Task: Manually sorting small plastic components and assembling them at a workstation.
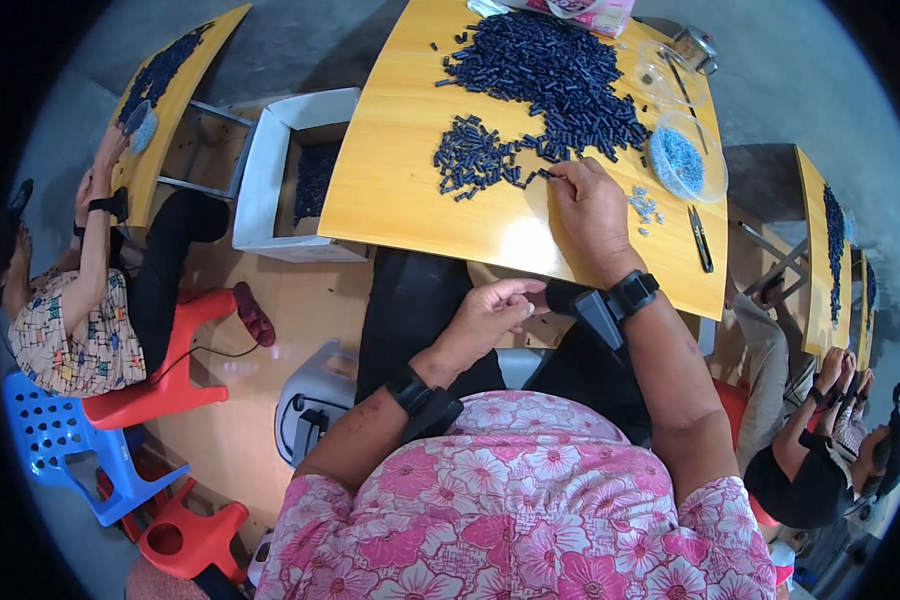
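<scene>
My right hand (590,208) rests over the yellow table, thumb and forefinger pinched at a small dark tube-like piece (544,173) at the edge of a small heap. That smaller heap of dark pieces (470,155) lies in front of a much larger pile (540,70) of the same kind. In front of the table's near edge, above my lap, my left hand (485,322) has thumb and forefinger pressed together; whatever they hold is too small to make out. Right of my right hand are several small clear bits (645,207) and a round tub of light-blue pieces (677,160).
Black thread snips (701,240) lie near the table's right edge. Behind the tub are a clear lid (667,72) and a metal cup (696,48). A white box (263,190) with dark pieces stands left of the table. Other people sit at tables on both sides.
</scene>
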Available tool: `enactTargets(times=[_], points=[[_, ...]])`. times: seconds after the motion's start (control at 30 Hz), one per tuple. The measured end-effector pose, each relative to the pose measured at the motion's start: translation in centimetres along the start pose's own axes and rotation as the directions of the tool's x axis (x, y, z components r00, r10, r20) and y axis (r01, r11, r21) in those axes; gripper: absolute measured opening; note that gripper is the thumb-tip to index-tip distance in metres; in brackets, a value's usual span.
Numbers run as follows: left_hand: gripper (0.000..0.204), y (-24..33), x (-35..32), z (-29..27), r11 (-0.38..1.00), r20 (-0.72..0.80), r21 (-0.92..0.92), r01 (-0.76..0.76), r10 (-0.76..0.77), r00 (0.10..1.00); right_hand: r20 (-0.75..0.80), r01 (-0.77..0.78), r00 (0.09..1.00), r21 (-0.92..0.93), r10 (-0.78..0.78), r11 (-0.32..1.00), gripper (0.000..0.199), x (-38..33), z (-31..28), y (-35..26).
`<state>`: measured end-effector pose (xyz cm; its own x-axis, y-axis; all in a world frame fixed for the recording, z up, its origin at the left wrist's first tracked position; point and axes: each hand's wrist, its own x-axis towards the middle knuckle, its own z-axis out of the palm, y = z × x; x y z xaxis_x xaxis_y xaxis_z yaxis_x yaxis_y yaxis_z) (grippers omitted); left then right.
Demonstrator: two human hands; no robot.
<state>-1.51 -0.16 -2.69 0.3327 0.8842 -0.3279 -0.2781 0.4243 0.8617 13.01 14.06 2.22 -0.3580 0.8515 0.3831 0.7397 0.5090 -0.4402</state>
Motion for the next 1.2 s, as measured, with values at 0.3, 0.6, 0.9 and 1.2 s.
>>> enactTargets(times=[0.3,0.6,0.9,1.2], points=[[0.037,0.3,-0.1,0.1,0.999,-0.025,-0.04,0.0,-0.001,1.0,-0.028,0.128,0.991,-0.045,-0.129,0.991,0.006,-2.2,-1.2,1.9],[0.035,0.3,-0.1,0.1,0.98,-0.006,0.143,-0.138,0.14,0.99,0.072,0.041,0.997,-0.053,-0.037,0.998,0.008,-2.7,-1.6,2.0],[0.033,4.5,1.2,0.6,0.825,-0.067,0.471,-0.313,0.387,0.92,0.009,0.093,0.996,0.019,-0.093,0.996,0.008,-3.0,-1.4,2.4],[0.033,5.3,5.7,0.4,0.263,0.059,0.9,-0.347,0.716,0.696,0.012,0.114,0.993,0.155,-0.118,0.981,0.008,-3.4,-1.3,3.2]])
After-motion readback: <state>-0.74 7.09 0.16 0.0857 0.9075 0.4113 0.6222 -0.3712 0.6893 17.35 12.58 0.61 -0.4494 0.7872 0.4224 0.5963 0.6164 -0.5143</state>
